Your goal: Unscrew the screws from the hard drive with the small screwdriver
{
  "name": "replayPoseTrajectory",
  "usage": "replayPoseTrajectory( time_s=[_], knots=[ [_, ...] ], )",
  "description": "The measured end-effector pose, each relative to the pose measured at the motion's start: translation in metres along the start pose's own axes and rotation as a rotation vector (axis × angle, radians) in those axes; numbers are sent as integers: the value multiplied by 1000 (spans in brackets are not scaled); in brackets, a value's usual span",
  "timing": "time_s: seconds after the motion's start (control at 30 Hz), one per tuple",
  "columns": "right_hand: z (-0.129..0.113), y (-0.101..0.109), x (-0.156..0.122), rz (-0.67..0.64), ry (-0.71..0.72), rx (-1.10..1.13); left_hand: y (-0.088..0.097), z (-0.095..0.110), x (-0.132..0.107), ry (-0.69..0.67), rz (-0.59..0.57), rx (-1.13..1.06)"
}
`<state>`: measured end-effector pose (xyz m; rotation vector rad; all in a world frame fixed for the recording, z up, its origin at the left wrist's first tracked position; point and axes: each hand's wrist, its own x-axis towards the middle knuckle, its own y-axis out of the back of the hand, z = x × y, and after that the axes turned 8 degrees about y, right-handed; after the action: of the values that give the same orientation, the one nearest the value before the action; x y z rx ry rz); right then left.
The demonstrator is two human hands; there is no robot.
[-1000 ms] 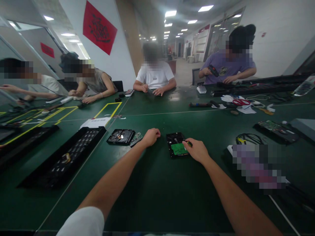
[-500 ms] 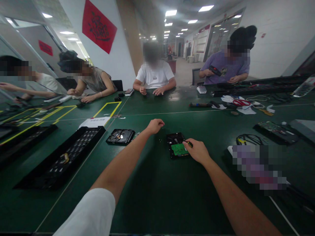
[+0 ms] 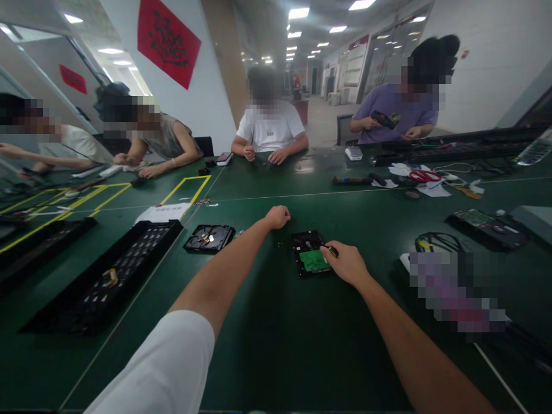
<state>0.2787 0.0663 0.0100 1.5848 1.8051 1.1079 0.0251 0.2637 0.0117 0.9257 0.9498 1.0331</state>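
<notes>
Green and glossy, the long bench (image 3: pixel 310 333) fills a lit office space, with a red poster (image 3: pixel 169 43) on the pillar behind. Across it sit other people, one in a white shirt (image 3: pixel 271 129), another in a purple shirt (image 3: pixel 394 112).

Near the middle of the bench lies a hard drive (image 3: pixel 312 255), its green circuit board facing up. The right hand (image 3: pixel 348 264) is at its right edge, fingers closed around a small tool (image 3: pixel 333 252) with a dark and yellow handle. The left hand (image 3: pixel 278 217) is beyond the drive's left side, near some tiny specks (image 3: pixel 280 245); its fingers are bent, but I cannot tell whether they pinch anything. Farther left are a second drive (image 3: pixel 209 238) and a long black tray (image 3: pixel 135 247).
</notes>
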Motion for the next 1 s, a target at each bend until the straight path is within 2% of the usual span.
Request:
replayPoseTrajectory(
  time_s=[0.13, 0.37, 0.7, 0.77, 0.87, 1.0],
  knots=[
    [-1, 0, 0, -28, -10, -3, 6, -1, -11, -39, -71, 44],
    [-4, 2, -1, -40, -35, -4, 7, 1, -41, -103, -60, 63],
    [-7, 5, -2, -52, -40, -13, 4, -22, -91, -196, -77, -87],
    [-6, 4, -1, -48, -29, -30, 0, -28, -102, -179, -42, -136],
    [-4, 3, 0, -45, -24, -39, -10, -34, -114, -103, 77, -198],
    [-3, 1, 1, -38, -23, -54, -20, -31, -111, -49, 230, -218]
  ],
)
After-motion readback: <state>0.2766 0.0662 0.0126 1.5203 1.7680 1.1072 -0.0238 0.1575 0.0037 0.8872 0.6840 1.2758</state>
